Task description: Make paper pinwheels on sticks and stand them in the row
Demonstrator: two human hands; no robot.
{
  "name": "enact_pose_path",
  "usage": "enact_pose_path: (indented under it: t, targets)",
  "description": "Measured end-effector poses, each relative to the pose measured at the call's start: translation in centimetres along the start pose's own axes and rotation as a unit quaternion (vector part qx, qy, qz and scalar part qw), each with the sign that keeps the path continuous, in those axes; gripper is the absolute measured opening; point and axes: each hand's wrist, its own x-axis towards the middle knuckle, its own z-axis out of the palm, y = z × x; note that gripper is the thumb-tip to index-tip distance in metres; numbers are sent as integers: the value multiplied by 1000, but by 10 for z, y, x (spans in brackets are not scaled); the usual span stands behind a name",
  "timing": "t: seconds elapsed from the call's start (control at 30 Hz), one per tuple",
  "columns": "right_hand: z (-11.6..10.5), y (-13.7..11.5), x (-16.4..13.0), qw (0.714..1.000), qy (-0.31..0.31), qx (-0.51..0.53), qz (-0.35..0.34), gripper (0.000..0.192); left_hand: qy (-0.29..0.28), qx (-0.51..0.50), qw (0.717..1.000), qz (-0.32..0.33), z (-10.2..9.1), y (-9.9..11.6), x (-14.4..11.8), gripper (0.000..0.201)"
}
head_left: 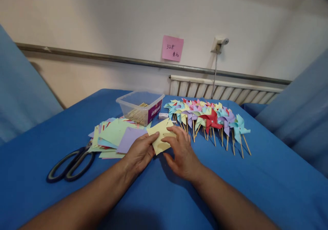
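Observation:
A pale yellow paper square (160, 143) is pinched at its left edge by my left hand (140, 152), thumb on top. It is tilted toward me and has small cuts and marks. Over its right side is my right hand (182, 155), fingers curled but apart, the thumb away from the sheet; whether a fingertip touches the paper I cannot tell. Left of my hands lies a loose pile of coloured paper squares (116, 132), a purple one nearest my left hand. Dark-handled scissors (70, 165) rest beside the pile, their blades partly under it.
Behind the pile stands a clear plastic box (133, 109) holding thin wooden sticks. A small box (163, 116) sits beside it. Many finished paper pinwheels (211, 119) on sticks lie to the right on the blue tablecloth (266, 175). A radiator (202, 88) is behind.

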Motion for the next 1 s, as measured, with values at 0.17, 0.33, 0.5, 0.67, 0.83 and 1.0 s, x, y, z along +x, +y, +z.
enact_pose_path:
  t: [0.17, 0.33, 0.5, 0.67, 0.83, 1.0]
  targets:
    - [5, 7, 0, 1000, 5, -21, 4, 27, -3, -14, 1000, 0, 2, 0, -1, 27]
    - [5, 13, 0, 998, 56, 18, 14, 7, -2, -8, 1000, 8, 4, -1, -3, 36]
    - [6, 15, -1, 990, 89, 91, 66, 7, -4, 12, 999, 31, 5, -3, -4, 36]
    - [9, 18, -1, 975, 84, 141, 148, 12, 3, 54, 998, 26, 5, -6, -6, 36]
    - [11, 18, 0, 962, 86, 166, 198, 14, 14, 78, 997, 27, 4, -8, -6, 38]
    - [10, 19, 1, 956, 74, 177, 221, 16, 4, 93, 995, 35, 3, -8, -6, 41]
